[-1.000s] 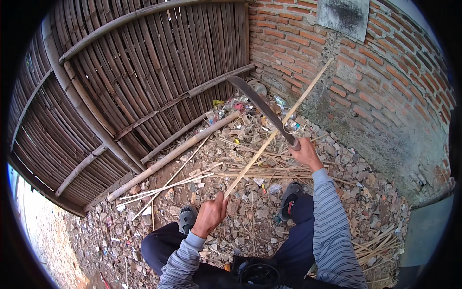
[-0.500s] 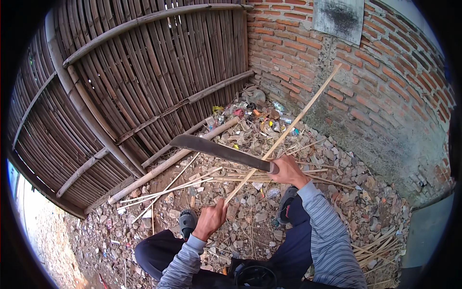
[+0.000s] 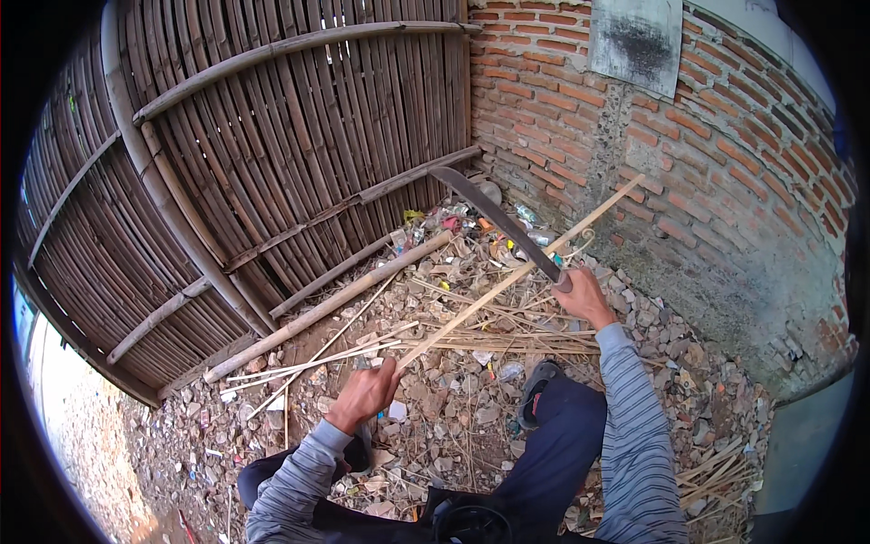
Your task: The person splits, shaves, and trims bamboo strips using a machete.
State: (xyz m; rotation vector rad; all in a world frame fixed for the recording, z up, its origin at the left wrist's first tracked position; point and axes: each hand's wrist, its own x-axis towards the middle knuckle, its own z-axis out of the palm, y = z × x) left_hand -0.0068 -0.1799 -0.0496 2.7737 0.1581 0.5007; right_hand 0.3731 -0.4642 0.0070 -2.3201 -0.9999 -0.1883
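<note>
Pale, split wood makes up the long strip (image 3: 497,289) slanting across the middle of the view, from the left grip (image 3: 367,396) out toward 2 o'clock, where its far end shows against the brick wall (image 3: 544,109). The left grip is closed on the strip's near end, fingers curled round it — no gap shows.

The right grip (image 3: 584,299) sits at about 2 o'clock from the left one. It is wrapped tight round the handle of a machete (image 3: 501,222), whose dark, curved blade points toward 10 or 11 o'clock. Close to the handle the blade crosses the long strip; whether its edge touches the wood, I cannot tell. A thin pale curl (image 3: 583,243) shows near the strip, at 12 o'clock from the right grip.

Below the long strip, a spread of thin strips (image 3: 507,342) lies on the stony ground (image 3: 471,412), and a second heap (image 3: 711,476) lies at 4 o'clock. A round pole (image 3: 335,302) rests between 8 and 9 o'clock, near the foot of a slatted wall (image 3: 299,145) that fills the side toward 10 o'clock. Mixed litter (image 3: 453,223) gathers at 1 o'clock, in the corner where the walls meet. Dark trousers (image 3: 562,435) show toward 5 o'clock — a grey shoe (image 3: 541,381) just beyond the knee.
</note>
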